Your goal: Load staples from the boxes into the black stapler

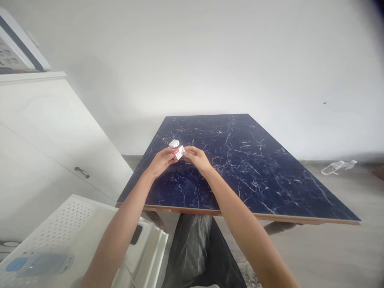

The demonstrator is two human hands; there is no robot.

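Across the middle of the frame a dark blue marbled desk (246, 168) carries the work; left hand (160, 162) and right hand (196, 158) meet above it, fingers of both pinched on a small red-and-white box (179, 152), held up clear of the surface. Just behind lies a small white object (174, 143), perhaps set aside

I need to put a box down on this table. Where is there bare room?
Most of the blue marble table is bare: its whole right half and the far end by the wall. The one busy spot is near the left edge, where the left hand and right hand hold a small red-and-white box beside a small white object.
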